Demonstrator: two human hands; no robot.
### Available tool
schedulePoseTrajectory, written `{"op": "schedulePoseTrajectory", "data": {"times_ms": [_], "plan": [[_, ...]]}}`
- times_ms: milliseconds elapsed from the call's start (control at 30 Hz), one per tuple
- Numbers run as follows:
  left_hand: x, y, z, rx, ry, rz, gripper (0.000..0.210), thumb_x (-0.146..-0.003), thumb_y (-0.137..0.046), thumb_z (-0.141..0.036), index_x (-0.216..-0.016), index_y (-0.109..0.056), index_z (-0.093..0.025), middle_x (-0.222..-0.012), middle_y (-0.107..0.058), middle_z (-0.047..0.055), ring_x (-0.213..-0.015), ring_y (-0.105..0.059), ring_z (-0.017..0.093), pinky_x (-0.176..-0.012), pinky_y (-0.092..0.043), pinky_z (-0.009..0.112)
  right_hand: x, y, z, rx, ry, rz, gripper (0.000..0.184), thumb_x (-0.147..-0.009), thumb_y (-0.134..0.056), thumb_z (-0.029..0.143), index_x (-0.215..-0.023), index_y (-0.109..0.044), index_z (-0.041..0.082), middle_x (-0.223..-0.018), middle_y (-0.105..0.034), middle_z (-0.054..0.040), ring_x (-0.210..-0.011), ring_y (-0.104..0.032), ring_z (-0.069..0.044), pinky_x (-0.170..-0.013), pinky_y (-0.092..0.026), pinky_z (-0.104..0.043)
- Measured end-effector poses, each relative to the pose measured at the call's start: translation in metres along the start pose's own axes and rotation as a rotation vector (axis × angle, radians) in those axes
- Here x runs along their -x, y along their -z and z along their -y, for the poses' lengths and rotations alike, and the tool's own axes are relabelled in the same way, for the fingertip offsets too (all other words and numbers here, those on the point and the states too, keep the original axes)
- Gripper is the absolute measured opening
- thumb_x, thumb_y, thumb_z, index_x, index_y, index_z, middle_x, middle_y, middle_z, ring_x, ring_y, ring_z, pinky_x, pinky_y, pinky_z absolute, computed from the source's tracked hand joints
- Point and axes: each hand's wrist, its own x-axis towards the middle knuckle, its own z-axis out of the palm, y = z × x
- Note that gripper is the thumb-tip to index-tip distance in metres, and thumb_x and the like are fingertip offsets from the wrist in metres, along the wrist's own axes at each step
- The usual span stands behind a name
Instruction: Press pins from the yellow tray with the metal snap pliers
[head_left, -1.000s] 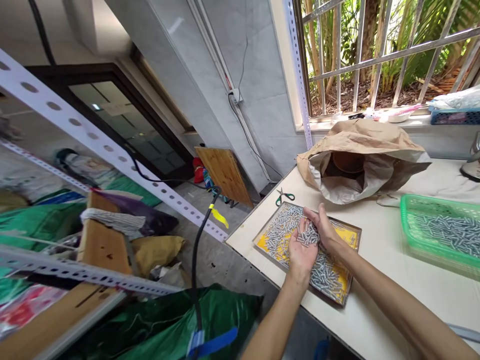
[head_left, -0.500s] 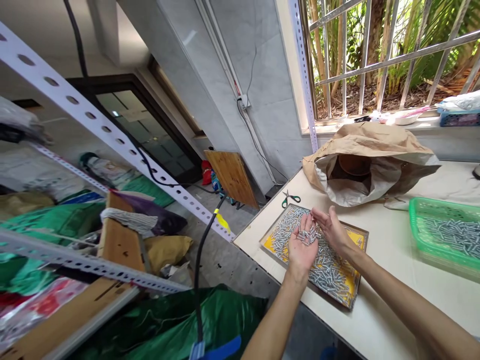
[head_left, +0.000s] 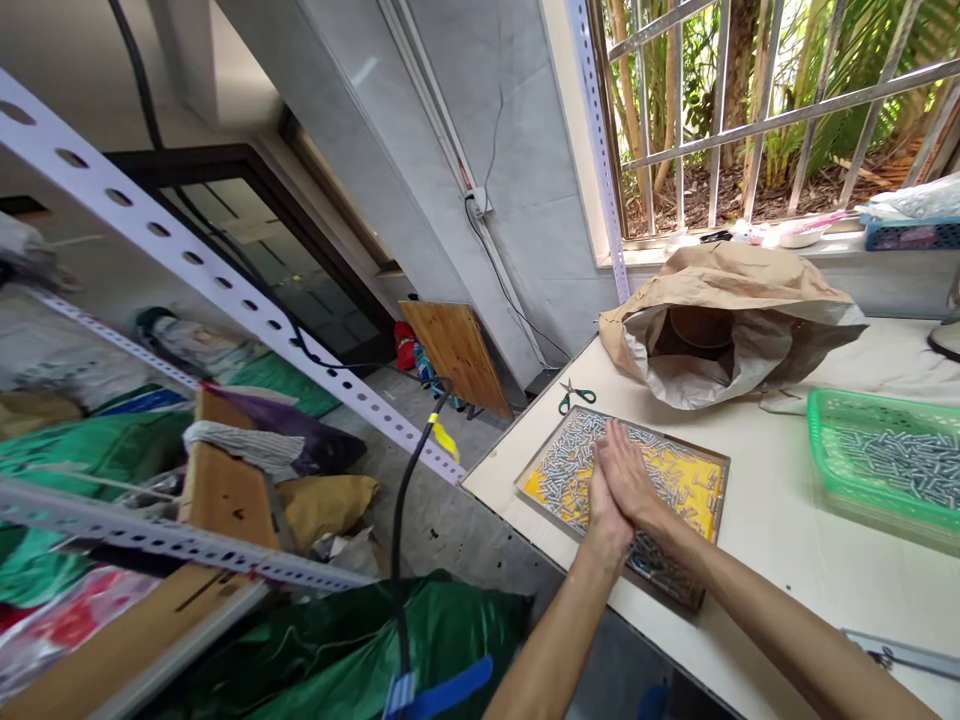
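Observation:
My left hand (head_left: 606,503) and my right hand (head_left: 630,478) are pressed palm to palm, fingers straight and pointing away from me. They hover over a shallow tray (head_left: 723,490) with a yellow bottom, strewn with small silver screws (head_left: 564,470). The screws that lay in my left palm are now closed in between the palms and hidden from sight. Screws lie thick at the tray's left side; at its right, more yellow shows. My forearms cover part of the tray's near side.
Green-handled scissors (head_left: 576,397) lie beyond the tray. Behind it a brown paper sack (head_left: 739,290) gapes open. To the right stands a green basket (head_left: 817,450) of screws. A perforated metal post (head_left: 247,290) and a black cable (head_left: 401,520) cross the left side.
My right hand has come down onto my left, closing over the screws in its palm. Both hands were apart before. More yellow tray bottom shows at the right.

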Motion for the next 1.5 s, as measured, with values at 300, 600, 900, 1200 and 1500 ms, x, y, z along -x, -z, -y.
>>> {"op": "schedulePoseTrajectory", "data": {"times_ms": [300,600,900,1200,1500], "plan": [[-0.011,0.024,-0.004,0.127,0.151,-0.086,0.047,-0.098,-0.022,-0.034,-0.131,-0.052,-0.021,-0.133,-0.055,0.011,-0.108,-0.062,0.018,-0.088,-0.051,0.031,-0.026,0.029,-0.009,-0.051,-0.014,-0.129,0.075,-0.088,-0.014,0.070,-0.133,-0.052,0.024,-0.140,-0.048,-0.0060,-0.135,-0.035,-0.023,-0.112,-0.022,-0.046],[-0.016,0.022,-0.021,0.148,0.112,-0.020,0.052,-0.098,-0.018,-0.041,-0.136,-0.047,-0.021,-0.137,-0.051,0.011,-0.110,-0.060,0.020,-0.088,-0.049,0.031,0.004,0.062,-0.007,0.126,0.233,0.042,0.022,-0.078,-0.061,0.041,-0.086,-0.074,0.025,-0.084,-0.066,-0.0061,-0.085,-0.056,-0.024,-0.087,-0.043,-0.045],[-0.009,0.013,-0.022,0.098,0.137,-0.026,0.051,-0.098,-0.021,-0.042,-0.135,-0.048,-0.020,-0.138,-0.050,0.012,-0.117,-0.056,0.022,-0.092,-0.047,0.034,0.017,0.071,-0.005,0.428,0.480,0.193,0.014,-0.089,-0.049,0.020,-0.087,-0.063,0.020,-0.086,-0.061,-0.0069,-0.087,-0.053,-0.021,-0.079,-0.044,-0.036],[-0.005,0.014,-0.017,-0.324,0.001,-0.038,0.041,-0.091,-0.044,-0.050,-0.115,-0.064,-0.025,-0.140,-0.048,0.005,-0.126,-0.047,0.022,-0.099,-0.044,0.033,0.020,0.074,0.000,0.398,0.390,0.191,0.014,-0.087,-0.047,0.018,-0.075,-0.054,0.019,-0.076,-0.059,-0.0034,-0.072,-0.053,-0.017,-0.069,-0.043,-0.030],[-0.008,0.033,-0.019,-1.132,-0.402,0.280,0.028,-0.081,-0.061,-0.037,-0.090,-0.074,-0.014,-0.098,-0.071,0.011,-0.095,-0.064,0.022,-0.091,-0.049,0.038,0.021,0.080,0.010,0.348,0.178,0.161,0.023,-0.086,-0.048,0.029,-0.066,-0.053,0.019,-0.062,-0.058,0.0021,-0.057,-0.050,-0.012,-0.056,-0.038,-0.023]]}}
